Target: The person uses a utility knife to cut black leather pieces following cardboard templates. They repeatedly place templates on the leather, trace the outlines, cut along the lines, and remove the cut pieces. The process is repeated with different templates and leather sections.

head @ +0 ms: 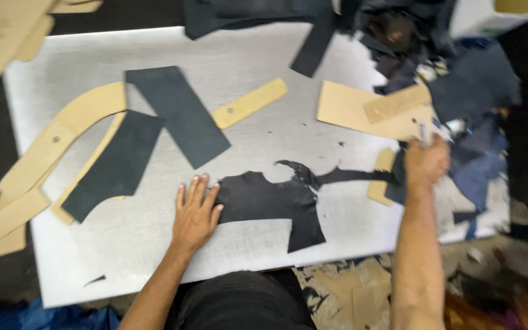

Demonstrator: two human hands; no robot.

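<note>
Seen from the head camera I was watching remotely, a person worked over a pale metal table (154,244) strewn with cut pieces. The left hand (195,211) lay open and flat, fingers spread, pressing the left edge of an irregular black leather piece (270,205) that sat near the front middle of the table. A thin curling black offcut strip (337,176) trailed from the top of that piece toward the right.

The right hand (426,162) was closed in a fist around a slim tool (422,131), its pale end poking up above the knuckles; the frame was blurred there, and I took it for a knife or a pen but could not tell which. That hand hovered just beside a tan card template (352,107) at the right of the table, with a heap of dark blue and black scraps (478,91) beyond it.

Further left lay two long black cut panels (181,113), one resting partly on a curved tan template (68,131). A small tan strip (250,102) with a hole sat between the panels and the right-hand template. Cardboard scraps (349,293) littered the floor below the table edge.
</note>
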